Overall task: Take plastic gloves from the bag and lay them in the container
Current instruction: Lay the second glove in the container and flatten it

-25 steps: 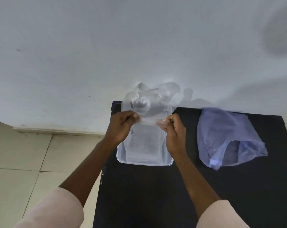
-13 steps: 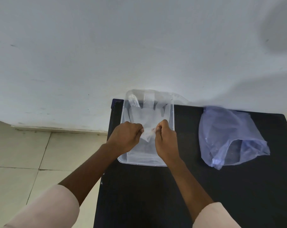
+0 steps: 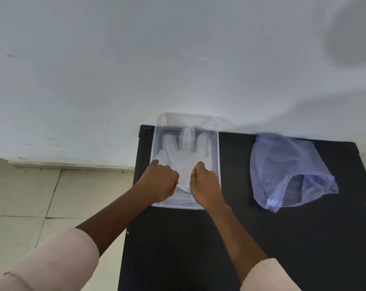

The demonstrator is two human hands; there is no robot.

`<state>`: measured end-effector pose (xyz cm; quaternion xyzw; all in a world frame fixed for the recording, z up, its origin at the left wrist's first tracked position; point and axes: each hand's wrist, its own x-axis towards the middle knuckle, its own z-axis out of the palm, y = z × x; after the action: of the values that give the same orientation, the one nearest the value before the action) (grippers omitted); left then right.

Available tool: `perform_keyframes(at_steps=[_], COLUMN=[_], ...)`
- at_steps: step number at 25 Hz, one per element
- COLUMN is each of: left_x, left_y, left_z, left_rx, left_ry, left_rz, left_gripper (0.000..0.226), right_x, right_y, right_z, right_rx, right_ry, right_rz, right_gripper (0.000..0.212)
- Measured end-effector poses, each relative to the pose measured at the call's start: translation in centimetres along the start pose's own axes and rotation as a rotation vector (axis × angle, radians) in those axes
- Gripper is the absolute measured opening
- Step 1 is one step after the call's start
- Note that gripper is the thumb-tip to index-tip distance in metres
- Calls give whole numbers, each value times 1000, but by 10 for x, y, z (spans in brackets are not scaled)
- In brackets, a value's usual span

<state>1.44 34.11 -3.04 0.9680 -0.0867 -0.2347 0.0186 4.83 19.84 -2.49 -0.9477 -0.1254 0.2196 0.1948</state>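
A clear plastic glove [image 3: 185,153] lies spread flat inside the clear rectangular container [image 3: 218,164], its fingers pointing toward the wall. My left hand [image 3: 160,181] and my right hand [image 3: 205,183] sit low in the container's near half, each pinching one side of the glove's cuff. The bluish translucent bag [image 3: 287,171] lies crumpled on the black table to the right of the container, with its mouth toward me.
The black table [image 3: 198,248] stands against a white wall [image 3: 177,59]. The container sits at the table's far left corner. Beige floor tiles [image 3: 41,196] show left of the table's edge.
Both hands have lowered the glove from above the container down into it, and the glove now lies flat with its fingers spread out.
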Motion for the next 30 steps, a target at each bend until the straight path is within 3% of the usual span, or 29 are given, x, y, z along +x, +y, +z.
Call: perform_keyframes(at_steps=[5,11,18,20,25,27,30], left_x=[1,-3,-3,-3,-5,-7,-3], left_y=[-1,-1,1,1,5,9,18], left_z=[7,6,4,1,-25,-28,-17], left_rx=[166,269,300,301,104,-118,-687], left_ry=[-162,-219,-279,-288,-172,-88,-4], left_rz=[54,92,79,80,15,-39,-162], left_gripper=[44,44,46,47,47,48,54], right_x=[-8,-10,-12,-13,-17,-18,-15], right_y=[-4,-6,4,4,5,7,1], right_z=[-13,-32,-26,-31,-45,-47,-41], right_rx=[-150,-475,-805,-760,-377,-226,34], right_ry=[-281,-244,-577,-574,-348,-409,-419], right_rz=[-79,-227,-277,-311,-346,-304,-145], right_gripper=[27,29,36,37,40,43,48])
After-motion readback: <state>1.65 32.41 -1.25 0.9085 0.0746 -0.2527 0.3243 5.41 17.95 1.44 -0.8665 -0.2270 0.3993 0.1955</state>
